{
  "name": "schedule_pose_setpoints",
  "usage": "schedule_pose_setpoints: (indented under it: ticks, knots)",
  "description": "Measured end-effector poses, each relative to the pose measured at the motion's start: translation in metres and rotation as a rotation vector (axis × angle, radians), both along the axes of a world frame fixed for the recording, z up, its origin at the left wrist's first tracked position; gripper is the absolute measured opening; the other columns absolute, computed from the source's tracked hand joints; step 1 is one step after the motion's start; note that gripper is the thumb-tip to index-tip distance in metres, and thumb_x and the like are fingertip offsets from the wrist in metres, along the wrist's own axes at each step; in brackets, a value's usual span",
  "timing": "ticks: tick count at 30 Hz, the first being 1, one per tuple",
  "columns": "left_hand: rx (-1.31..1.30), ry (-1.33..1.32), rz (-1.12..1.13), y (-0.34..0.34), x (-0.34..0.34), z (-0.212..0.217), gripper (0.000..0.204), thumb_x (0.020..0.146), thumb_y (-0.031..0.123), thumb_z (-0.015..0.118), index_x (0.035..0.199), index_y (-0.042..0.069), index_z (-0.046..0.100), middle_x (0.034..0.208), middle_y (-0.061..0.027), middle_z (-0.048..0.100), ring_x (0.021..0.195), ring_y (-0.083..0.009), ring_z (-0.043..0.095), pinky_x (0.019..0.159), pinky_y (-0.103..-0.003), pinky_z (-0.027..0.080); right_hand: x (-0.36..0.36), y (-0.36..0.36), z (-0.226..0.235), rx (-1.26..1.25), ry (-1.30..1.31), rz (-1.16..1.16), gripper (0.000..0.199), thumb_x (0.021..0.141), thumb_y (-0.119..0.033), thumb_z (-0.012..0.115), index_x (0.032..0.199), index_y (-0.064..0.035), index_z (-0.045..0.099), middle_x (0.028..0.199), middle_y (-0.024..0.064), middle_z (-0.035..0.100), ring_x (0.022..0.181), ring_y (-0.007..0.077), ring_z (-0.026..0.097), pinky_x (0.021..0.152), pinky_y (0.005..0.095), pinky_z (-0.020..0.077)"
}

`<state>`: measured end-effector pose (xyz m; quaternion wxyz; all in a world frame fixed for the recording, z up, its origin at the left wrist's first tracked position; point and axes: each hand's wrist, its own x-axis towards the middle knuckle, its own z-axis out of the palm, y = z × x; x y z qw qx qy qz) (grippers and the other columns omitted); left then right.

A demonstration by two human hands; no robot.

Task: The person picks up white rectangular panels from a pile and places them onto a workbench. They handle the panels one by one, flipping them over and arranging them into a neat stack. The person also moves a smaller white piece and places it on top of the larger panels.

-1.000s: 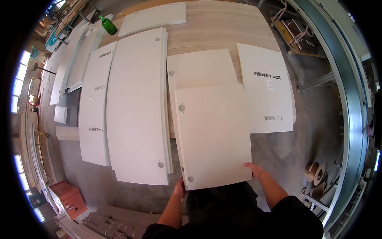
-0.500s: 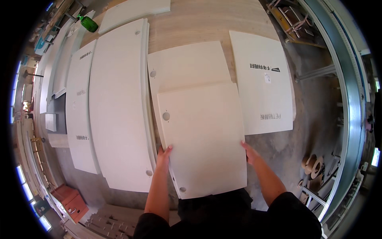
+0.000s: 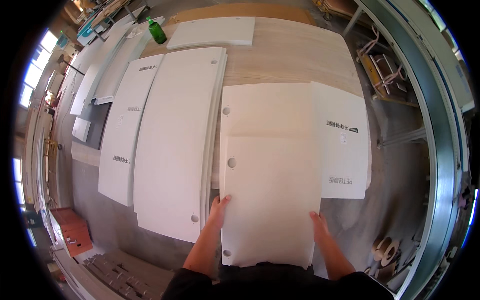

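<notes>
A white cabinet panel (image 3: 272, 200) with round hinge holes along its left edge lies between my hands, its near end close to my body. My left hand (image 3: 219, 210) grips its left edge, thumb on top. On the opposite edge, my right hand (image 3: 318, 225) has its thumb over the face; its fingers are partly hidden. Under the far part of this panel is another white panel (image 3: 272, 107), with a hinge hole at its left side. Right of both, a printed white panel (image 3: 345, 155) meets or slightly underlies their edge; I cannot tell which.
Tall white panels (image 3: 180, 140) lie stacked to the left, beside a narrow printed panel (image 3: 130, 135). A green pump bottle (image 3: 157, 31) and a short panel (image 3: 212, 33) are at the wooden table's (image 3: 285, 55) far side. A metal rail (image 3: 425, 115) runs along the right; a red toolbox (image 3: 71, 231) stands lower left.
The held panel and the one under it have turned straighter and line up more closely. The gap to the printed panel has closed. The head view has also shifted; both hands keep their grip.
</notes>
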<state>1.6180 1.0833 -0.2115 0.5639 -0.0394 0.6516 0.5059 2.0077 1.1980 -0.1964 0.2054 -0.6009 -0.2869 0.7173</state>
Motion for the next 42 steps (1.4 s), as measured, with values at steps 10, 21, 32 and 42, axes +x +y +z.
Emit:
schedule_pose_setpoints:
  ticks: [10, 21, 32, 42]
  knots:
    - [0.350, 0.204, 0.195, -0.075, -0.021, 0.111, 0.073, 0.088, 0.031, 0.072, 0.142, -0.002, 0.035, 0.127, -0.0169, 0.056, 0.113, -0.0243, 0.057, 0.096, -0.040, 0.049, -0.039, 0.004, 0.065, 0.209, 0.084, 0.136, 0.065, 0.092, -0.043, 0.065, 0.139, -0.0031, 0.046, 0.125, 0.0138, 0.060, 0.109, 0.0279, 0.063, 0.088, 0.0424, 0.0555]
    - [0.352, 0.464, 0.694, -0.371, -0.041, 0.181, 0.083, 0.084, 0.044, 0.071, 0.141, -0.004, 0.034, 0.133, -0.0178, 0.050, 0.120, -0.0266, 0.051, 0.103, -0.042, 0.043, -0.252, -0.129, 0.149, 0.375, 0.454, 0.838, 0.096, 0.075, -0.055, 0.078, 0.144, 0.0013, 0.040, 0.130, 0.0127, 0.056, 0.118, 0.0240, 0.055, 0.097, 0.0407, 0.0470]
    - [0.333, 0.593, 1.111, -0.695, -0.088, 0.182, 0.090, 0.081, 0.051, 0.073, 0.143, 0.000, 0.033, 0.129, -0.0154, 0.051, 0.118, -0.0267, 0.051, 0.101, -0.046, 0.042, -0.482, -0.406, 0.162, 0.203, 0.678, 1.232, 0.089, 0.075, -0.049, 0.081, 0.137, 0.0028, 0.045, 0.126, 0.0127, 0.059, 0.115, 0.0228, 0.057, 0.099, 0.0383, 0.0458]
    - [0.360, 0.755, 1.210, -0.876, -0.279, 0.173, 0.092, 0.076, 0.058, 0.076, 0.140, 0.003, 0.041, 0.126, -0.0122, 0.054, 0.113, -0.0262, 0.054, 0.094, -0.044, 0.048, -0.744, -0.588, 0.097, 0.125, 0.769, 1.390, 0.086, 0.075, -0.048, 0.084, 0.136, 0.0006, 0.047, 0.122, 0.0103, 0.060, 0.108, 0.0204, 0.059, 0.090, 0.0377, 0.0502]
